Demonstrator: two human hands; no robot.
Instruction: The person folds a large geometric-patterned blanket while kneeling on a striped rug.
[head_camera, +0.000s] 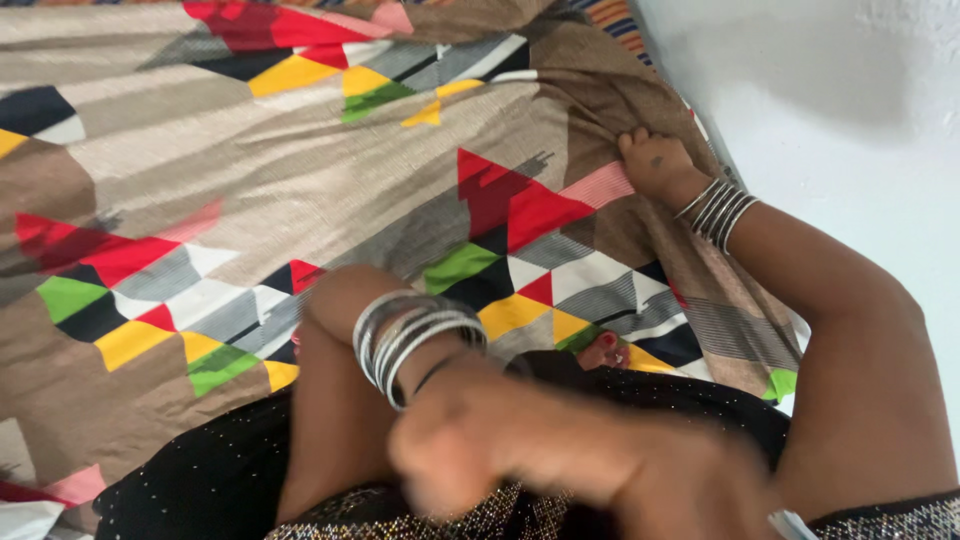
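Fingers of the right hand (655, 165) pinch the patterned bedsheet (300, 180) beside the wall (850, 90).

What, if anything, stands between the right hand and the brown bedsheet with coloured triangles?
Nothing visible does: the right hand grips a fold of the brown bedsheet with coloured triangles, beside the white wall.

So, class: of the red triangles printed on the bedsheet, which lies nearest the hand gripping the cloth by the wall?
The large red triangle mid-sheet, just left of the right hand; the other red triangles sit at the top edge and far left.
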